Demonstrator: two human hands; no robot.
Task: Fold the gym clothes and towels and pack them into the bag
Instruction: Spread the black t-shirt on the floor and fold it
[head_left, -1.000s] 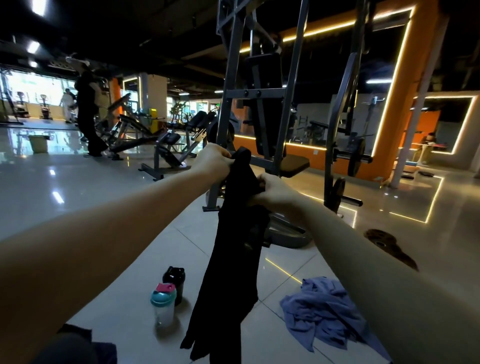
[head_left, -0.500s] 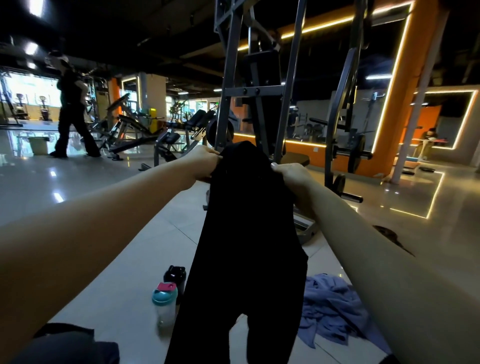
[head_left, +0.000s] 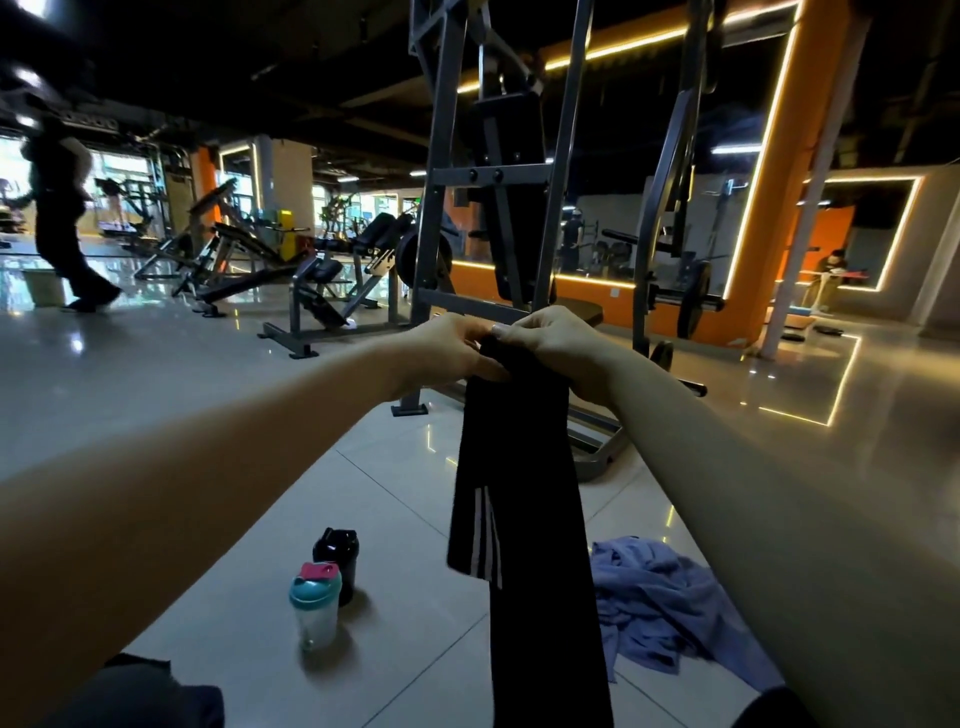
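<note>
A black garment hangs in a long, narrow drop from both hands, its top edge bunched between them and its lower end running out of the bottom of the view. White stripes show on a shorter layer at its left side, which ends partway down while the rest falls on past it.

The left hand and the right hand are held out in front at arm's length, close together — nearly touching — each pinching the top of the garment, fingers curled over the cloth.

Below on the tiled floor, just right of the hanging cloth, lies a crumpled blue towel. To the left stand two shaker bottles side by side: a clear one with a teal lid and, just behind it, a black one. A dark bundle fills the lower left corner; what it is cannot be told.

Behind the hands stands a grey weight machine. Benches stand further back on the left, where a person in dark clothes is walking.
</note>
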